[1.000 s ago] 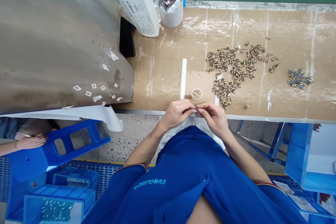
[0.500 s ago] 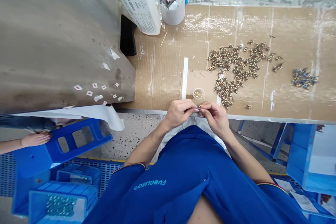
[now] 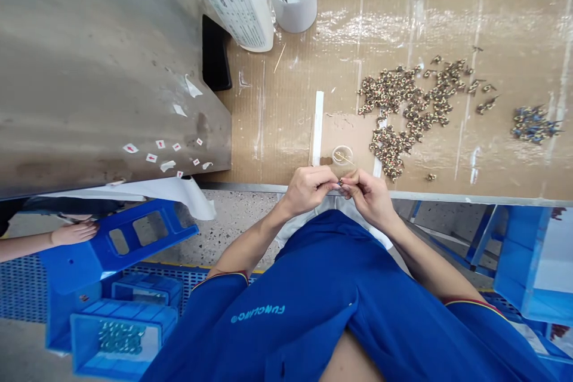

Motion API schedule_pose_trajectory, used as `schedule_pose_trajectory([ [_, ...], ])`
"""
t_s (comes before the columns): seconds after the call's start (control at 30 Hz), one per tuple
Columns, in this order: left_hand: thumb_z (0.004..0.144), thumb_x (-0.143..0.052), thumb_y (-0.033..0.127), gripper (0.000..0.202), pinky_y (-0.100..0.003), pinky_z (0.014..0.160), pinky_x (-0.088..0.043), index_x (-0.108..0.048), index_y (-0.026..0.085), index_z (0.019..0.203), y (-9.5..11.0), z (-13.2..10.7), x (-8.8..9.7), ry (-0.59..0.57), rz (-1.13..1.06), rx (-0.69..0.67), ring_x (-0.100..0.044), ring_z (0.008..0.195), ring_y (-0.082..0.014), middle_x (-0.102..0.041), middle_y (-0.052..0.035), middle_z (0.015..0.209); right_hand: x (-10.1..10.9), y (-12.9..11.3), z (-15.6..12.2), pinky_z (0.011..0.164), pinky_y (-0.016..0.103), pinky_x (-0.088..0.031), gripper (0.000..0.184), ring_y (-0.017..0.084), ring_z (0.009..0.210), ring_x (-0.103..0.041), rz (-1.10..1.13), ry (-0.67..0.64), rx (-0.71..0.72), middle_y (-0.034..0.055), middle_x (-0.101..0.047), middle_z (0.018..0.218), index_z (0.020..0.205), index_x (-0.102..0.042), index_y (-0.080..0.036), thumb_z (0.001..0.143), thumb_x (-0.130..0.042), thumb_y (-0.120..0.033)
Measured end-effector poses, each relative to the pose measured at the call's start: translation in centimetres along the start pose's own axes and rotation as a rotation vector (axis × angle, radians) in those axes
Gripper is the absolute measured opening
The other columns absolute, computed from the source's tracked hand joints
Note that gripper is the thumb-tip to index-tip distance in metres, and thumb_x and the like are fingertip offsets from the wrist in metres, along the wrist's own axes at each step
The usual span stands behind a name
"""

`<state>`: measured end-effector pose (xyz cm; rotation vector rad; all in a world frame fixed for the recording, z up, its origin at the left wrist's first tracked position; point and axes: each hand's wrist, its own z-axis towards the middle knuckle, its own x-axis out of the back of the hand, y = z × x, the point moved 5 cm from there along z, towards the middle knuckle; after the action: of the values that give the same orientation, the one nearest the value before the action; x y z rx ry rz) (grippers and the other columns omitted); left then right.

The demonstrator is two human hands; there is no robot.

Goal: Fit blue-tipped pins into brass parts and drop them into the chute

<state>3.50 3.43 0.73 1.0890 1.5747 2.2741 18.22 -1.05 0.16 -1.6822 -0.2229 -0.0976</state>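
Observation:
At the table's front edge, my left hand (image 3: 310,188) and my right hand (image 3: 369,196) meet with their fingertips pinched. Between them is a small metal piece (image 3: 341,182) with a touch of blue, mostly covered by the fingers. Just beyond the fingertips stands a small round clear dish (image 3: 334,155) with a thin stick (image 3: 347,159) resting in it. A big pile of small gold-and-dark metal pieces (image 3: 391,92) spreads to the right of the dish. Farther right lies a smaller heap of similar pieces with blue on them (image 3: 533,124).
A white bottle (image 3: 237,9) and a tub with scraps (image 3: 293,15) stand at the back. On the left is a metal surface (image 3: 89,71) with stickers. Below it, another person's hand (image 3: 75,233) touches a blue plastic stool (image 3: 107,256). Blue bins (image 3: 120,310) sit on the floor.
The whole view has shifted slightly. My hands stay together at the table edge, pinching the small piece, with only slight finger movement. The piles look the same.

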Motion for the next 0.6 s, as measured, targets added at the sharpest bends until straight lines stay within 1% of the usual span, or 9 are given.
schedule_pose_trajectory([
  [0.13,0.098,-0.058,0.02,0.023,-0.023,0.063,-0.047,-0.069,0.016,0.078,0.0,0.1,0.1,0.013,-0.007,-0.007,-0.063,0.065,-0.0123,-0.069,-0.0022,0.072,0.0,0.3,0.2,0.055,0.028,-0.051,0.032,0.014,0.055,-0.06,0.044,0.013,-0.01,-0.0001,-0.065,0.066,0.076,-0.057,-0.023,0.095,-0.061,-0.048],
  [0.27,0.098,-0.059,0.024,0.025,-0.024,0.063,-0.049,-0.07,0.016,0.078,0.2,0.5,0.1,0.034,-0.001,0.051,-0.063,0.065,-0.0125,-0.069,-0.0029,0.071,-0.3,0.8,0.2,0.056,0.03,-0.056,0.036,0.015,0.057,-0.063,0.144,0.047,-0.088,0.0002,-0.067,0.066,0.079,-0.06,-0.023,0.09,-0.066,-0.056],
  [0.33,0.097,-0.062,0.028,0.021,-0.023,0.062,-0.05,-0.073,0.015,0.084,0.5,0.5,0.4,0.04,-0.027,0.083,-0.064,0.066,-0.0126,-0.071,-0.0037,0.073,-0.4,0.6,-0.1,0.056,0.03,-0.057,0.037,0.015,0.058,-0.064,0.19,0.058,-0.105,0.0002,-0.067,0.066,0.084,-0.062,-0.022,0.089,-0.066,-0.058],
  [0.4,0.095,-0.066,0.032,0.019,-0.021,0.056,-0.048,-0.075,0.015,0.096,0.8,0.2,1.0,0.044,-0.08,0.12,-0.064,0.062,-0.0116,-0.074,-0.0045,0.077,0.6,0.1,-0.7,0.055,0.03,-0.057,0.035,0.015,0.058,-0.065,0.18,0.107,-0.079,0.0011,-0.069,0.069,0.087,-0.064,-0.022,0.09,-0.065,-0.056],
  [0.43,0.094,-0.067,0.033,0.021,-0.021,0.053,-0.048,-0.075,0.015,0.1,0.7,-0.2,1.7,0.068,-0.105,0.142,-0.063,0.06,-0.0112,-0.075,-0.0051,0.08,1.8,-0.3,-1.1,0.055,0.03,-0.057,0.033,0.016,0.059,-0.065,0.144,0.159,-0.049,0.0022,-0.07,0.072,0.087,-0.065,-0.022,0.091,-0.065,-0.055],
  [0.47,0.094,-0.067,0.035,0.022,-0.02,0.051,-0.048,-0.075,0.015,0.102,0.6,-0.6,2.6,0.113,-0.121,0.167,-0.063,0.059,-0.0108,-0.075,-0.0056,0.081,3.8,-0.6,-1.5,0.055,0.031,-0.056,0.031,0.016,0.06,-0.065,0.086,0.242,-0.013,0.0037,-0.071,0.077,0.086,-0.066,-0.022,0.092,-0.065,-0.052],
  [0.5,0.094,-0.066,0.035,0.022,-0.02,0.051,-0.049,-0.075,0.015,0.1,0.3,-1.1,3.6,0.181,-0.121,0.196,-0.064,0.059,-0.0108,-0.076,-0.0061,0.083,6.3,-0.9,-1.9,0.056,0.031,-0.055,0.029,0.016,0.062,-0.065,0.004,0.353,0.038,0.0062,-0.072,0.084,0.084,-0.067,-0.022,0.091,-0.067,-0.051],
  [0.53,0.094,-0.066,0.035,0.022,-0.02,0.052,-0.051,-0.075,0.016,0.097,-0.1,-1.6,4.8,0.262,-0.106,0.229,-0.065,0.06,-0.0112,-0.076,-0.0062,0.083,9.4,-1.1,-2.4,0.059,0.033,-0.055,0.028,0.017,0.067,-0.066,-0.094,0.487,0.088,0.0083,-0.073,0.087,0.082,-0.067,-0.022,0.089,-0.069,-0.049],
  [0.6,0.093,-0.066,0.033,0.02,-0.02,0.053,-0.052,-0.075,0.016,0.092,-1.1,-2.4,7.0,0.397,-0.054,0.306,-0.067,0.063,-0.0118,-0.076,-0.0055,0.081,16.9,-1.0,-3.2,0.065,0.038,-0.053,0.028,0.02,0.07,-0.065,-0.319,0.857,0.121,0.0097,-0.07,0.079,0.075,-0.067,-0.02,0.083,-0.076,-0.046],
])
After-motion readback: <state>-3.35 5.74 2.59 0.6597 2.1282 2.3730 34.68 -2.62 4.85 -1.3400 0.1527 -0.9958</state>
